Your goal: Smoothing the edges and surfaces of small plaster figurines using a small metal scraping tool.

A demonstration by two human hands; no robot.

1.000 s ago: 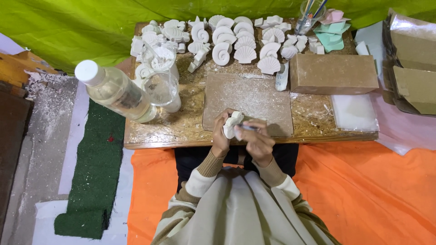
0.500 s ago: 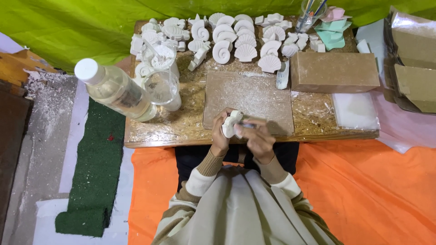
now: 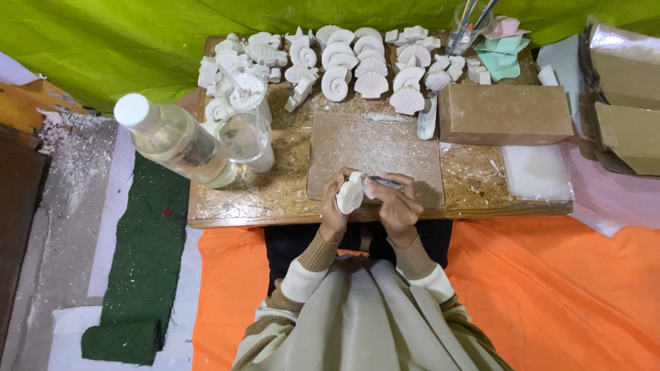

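An orange cloth [image 3: 550, 295] spread widest of all, below and to either side of the hands, with a green backdrop [image 3: 137, 48] far above them. The low wooden table [image 3: 275, 199] lay directly under and beyond the grip, its near edge just below the knuckles. A strip of green turf [image 3: 137, 275] ran down the floor well to the left of the hands. A brown block [image 3: 505, 113] sat up and to the right of the grip, and a flat dusty board [image 3: 375, 148] lay immediately above it, nearly touching the fingertips. A clear plastic bottle [image 3: 175, 141] stood tilted in view well to the upper left, with a glass jar [image 3: 244, 137] just beside it. Rows of white plaster shells [image 3: 371, 65] lay far above the hands, along the table's back edge.

The left hand [image 3: 335, 206] was curled closed around a white plaster piece [image 3: 350, 194], which stood roughly upright in the fingers, sitting at the grip's upper right side and facing the other hand. The right hand [image 3: 399, 203] was closed on a thin dark tool [image 3: 385, 183], pinched at the fingertips, its tip pointing left against or just beside the plaster piece; whether it truly touched could not be told. Both hands were pressed close together over the table's near edge.
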